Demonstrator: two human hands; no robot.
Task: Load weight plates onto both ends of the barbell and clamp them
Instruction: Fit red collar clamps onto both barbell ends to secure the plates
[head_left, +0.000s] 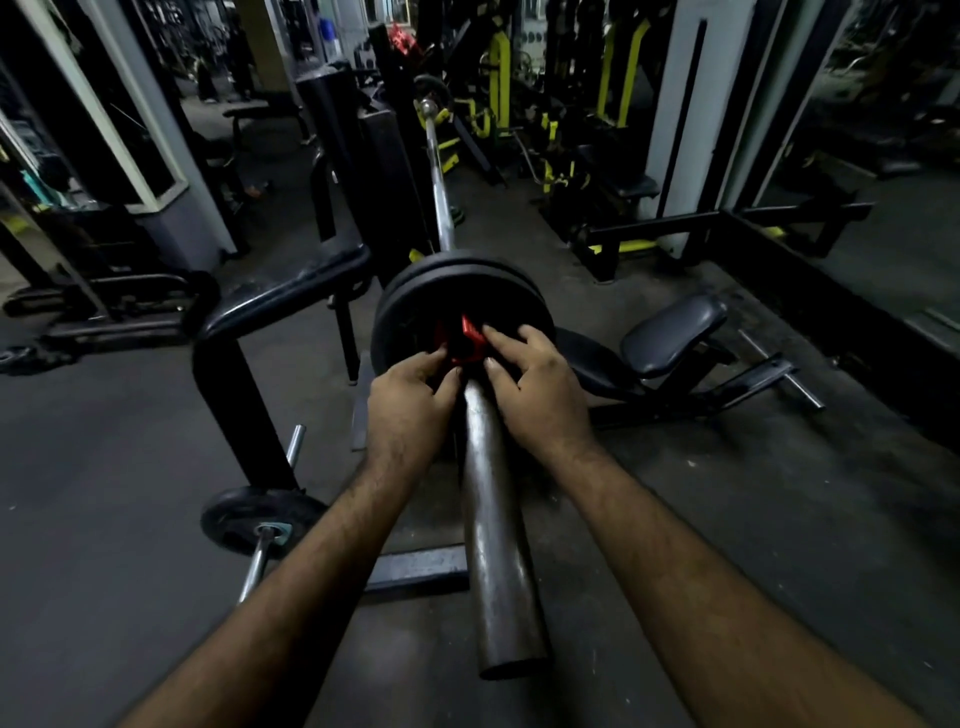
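Barbell (498, 519) seen end-on from its near sleeve, running away toward the far end (427, 108), which appears bare. Two black plates (415, 296) stacked on the near sleeve, faces touching. Red clamp (462, 338) seated on the sleeve directly against the outer plate, its lever tab raised. Left hand (410, 400) at the clamp's left side, fingers curled, fingertips pressed on the red body. Right hand (535, 384) at the clamp's right side, index finger laid along the lever, thumb against the sleeve beside the clamp; both hands pinching the clamp, neither wrapped around the bar. Bare sleeve end projecting toward the camera between the two forearms. Padded bench (670, 332) on the floor right of the plates. Black rack frame (260, 322) left of them. Second, smaller bar with one plate (260, 519) lying on the floor at lower left, well apart from the hands.
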